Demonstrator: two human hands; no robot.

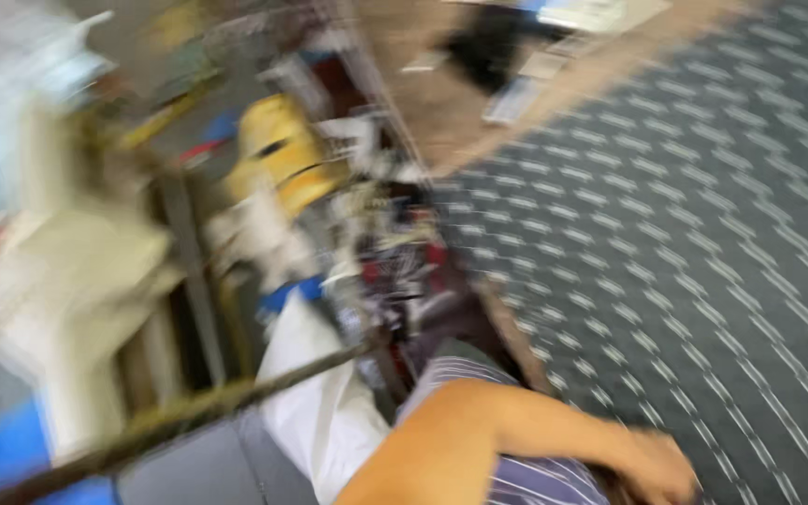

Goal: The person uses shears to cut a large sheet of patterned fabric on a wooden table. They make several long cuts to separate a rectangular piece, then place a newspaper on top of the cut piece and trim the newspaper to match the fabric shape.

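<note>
Blurring hides most detail. One hand [656,468], which side I cannot tell, hangs at bottom right over a striped garment [526,482]; whether its fingers are spread or curled, I cannot tell. Grey patterned carpet [703,243] fills the right. Cluttered shelves [367,215] at centre hold a yellow object [282,154]. White cloth [320,402] lies below.

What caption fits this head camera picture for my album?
Blurry tilted view: a bent arm in a striped sleeve beside cluttered shelves and a patterned dark carpet.
</note>
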